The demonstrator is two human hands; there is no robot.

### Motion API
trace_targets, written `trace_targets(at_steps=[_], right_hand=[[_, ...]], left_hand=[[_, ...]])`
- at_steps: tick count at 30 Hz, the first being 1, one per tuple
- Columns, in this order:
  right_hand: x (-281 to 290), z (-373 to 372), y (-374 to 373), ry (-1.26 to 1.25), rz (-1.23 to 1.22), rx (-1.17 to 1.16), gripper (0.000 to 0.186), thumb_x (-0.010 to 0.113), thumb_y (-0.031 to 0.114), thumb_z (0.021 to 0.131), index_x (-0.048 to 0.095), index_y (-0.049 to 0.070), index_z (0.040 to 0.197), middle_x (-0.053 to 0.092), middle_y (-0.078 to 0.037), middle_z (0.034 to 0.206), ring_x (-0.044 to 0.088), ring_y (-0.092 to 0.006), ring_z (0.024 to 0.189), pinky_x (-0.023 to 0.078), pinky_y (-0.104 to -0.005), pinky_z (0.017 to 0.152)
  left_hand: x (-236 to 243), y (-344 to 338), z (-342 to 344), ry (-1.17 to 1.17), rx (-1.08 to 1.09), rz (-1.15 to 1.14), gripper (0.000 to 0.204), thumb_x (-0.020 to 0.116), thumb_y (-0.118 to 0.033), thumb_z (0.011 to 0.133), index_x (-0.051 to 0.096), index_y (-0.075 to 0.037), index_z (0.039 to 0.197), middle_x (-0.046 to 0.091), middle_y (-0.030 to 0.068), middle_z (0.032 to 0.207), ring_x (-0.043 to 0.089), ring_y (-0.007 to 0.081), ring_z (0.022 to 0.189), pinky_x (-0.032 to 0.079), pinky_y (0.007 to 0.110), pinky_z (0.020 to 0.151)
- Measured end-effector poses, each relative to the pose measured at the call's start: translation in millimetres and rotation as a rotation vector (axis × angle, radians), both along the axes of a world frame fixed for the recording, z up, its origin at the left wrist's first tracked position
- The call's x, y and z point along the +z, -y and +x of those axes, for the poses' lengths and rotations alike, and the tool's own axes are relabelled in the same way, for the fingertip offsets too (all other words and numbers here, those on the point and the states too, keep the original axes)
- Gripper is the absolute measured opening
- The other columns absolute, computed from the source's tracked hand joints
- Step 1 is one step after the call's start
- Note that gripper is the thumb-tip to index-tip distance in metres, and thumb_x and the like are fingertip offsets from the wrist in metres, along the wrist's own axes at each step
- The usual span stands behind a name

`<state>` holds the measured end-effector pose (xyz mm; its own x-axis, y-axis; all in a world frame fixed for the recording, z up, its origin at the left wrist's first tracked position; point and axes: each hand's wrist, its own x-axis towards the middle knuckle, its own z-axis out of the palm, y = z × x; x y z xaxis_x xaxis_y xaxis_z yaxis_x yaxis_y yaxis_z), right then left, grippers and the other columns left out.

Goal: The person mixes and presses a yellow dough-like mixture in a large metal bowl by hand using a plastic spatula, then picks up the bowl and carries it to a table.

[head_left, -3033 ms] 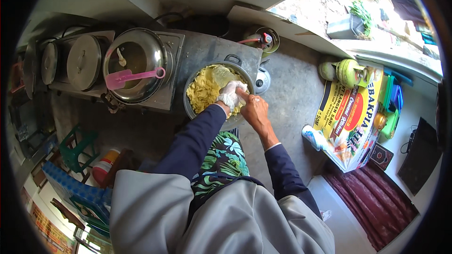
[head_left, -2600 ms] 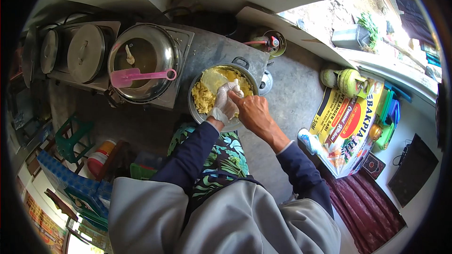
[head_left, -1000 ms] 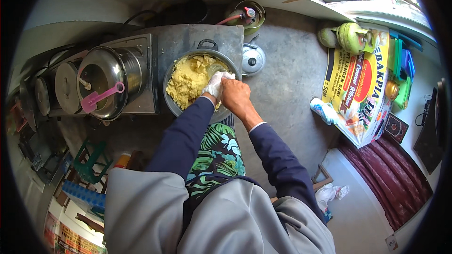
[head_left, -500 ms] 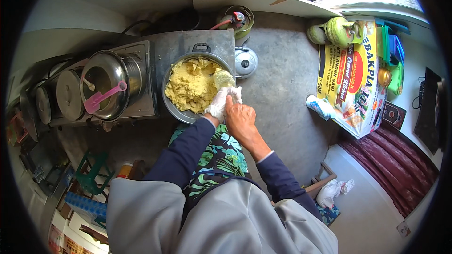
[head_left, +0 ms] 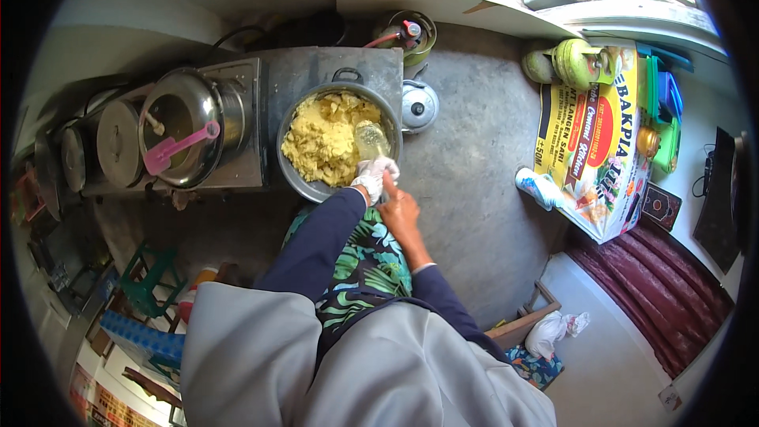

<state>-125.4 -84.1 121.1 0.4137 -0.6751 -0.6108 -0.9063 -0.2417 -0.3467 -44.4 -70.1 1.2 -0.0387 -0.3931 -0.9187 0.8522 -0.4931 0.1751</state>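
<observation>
Directly ahead, a wide grey pot (head_left: 288, 166) with a black handle holds a crumbly yellow mass (head_left: 320, 138). A clear cup-like container (head_left: 371, 141) rests on the mass at its right side. Over the pot's near right rim is my left hand (head_left: 375, 179) in a thin white glove, just below the container. The glove is bunched, so its fingers do not show clearly. My bare right hand (head_left: 400, 212) meets the glove, its index finger stretched to it and the other fingers curled. Its fingertips seem to pinch the glove.
Left of the pot, a steel pot (head_left: 228, 111) stands on a stove, a pink spatula (head_left: 182, 146) across its lid; a lidded pot (head_left: 118, 142) is beyond. Right of the counter are a kettle (head_left: 419, 105), green gas cylinders (head_left: 581, 63) and a printed box (head_left: 593, 158). A green stool (head_left: 150, 285) stands lower left.
My hands have drawn slightly nearer to me, still together. The clear container now sits further inside the pot. My right forearm has come inward, and the whole view has shifted a little.
</observation>
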Motion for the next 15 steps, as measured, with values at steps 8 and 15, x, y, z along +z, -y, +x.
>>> trace_targets(at_steps=[8,15], right_hand=[[17.5,33.1,-0.9,-0.2,-0.002,0.448,0.041,0.05,0.01,0.077,0.047,0.0,0.116,0.065,-0.014,0.072,0.065,-0.0268,0.066,0.05,-0.0389,0.053],[-11.1,7.9,-49.0,-0.008,-0.061,-0.039,0.061,0.053,0.01,0.071,0.041,0.003,0.13,0.063,-0.021,0.077,0.063,-0.0349,0.069,0.049,-0.0442,0.06]], left_hand=[[22.5,-23.3,8.7,-0.21,0.1,-0.279,0.017,0.052,-0.017,0.074,0.058,-0.002,0.073,0.056,0.006,0.062,0.054,0.0155,0.061,0.045,0.025,0.068],[-7.5,-22.8,4.5,0.046,-0.255,0.006,0.012,0.064,-0.01,0.06,0.055,-0.001,0.063,0.058,0.0074,0.06,0.056,0.0182,0.052,0.045,0.029,0.047]])
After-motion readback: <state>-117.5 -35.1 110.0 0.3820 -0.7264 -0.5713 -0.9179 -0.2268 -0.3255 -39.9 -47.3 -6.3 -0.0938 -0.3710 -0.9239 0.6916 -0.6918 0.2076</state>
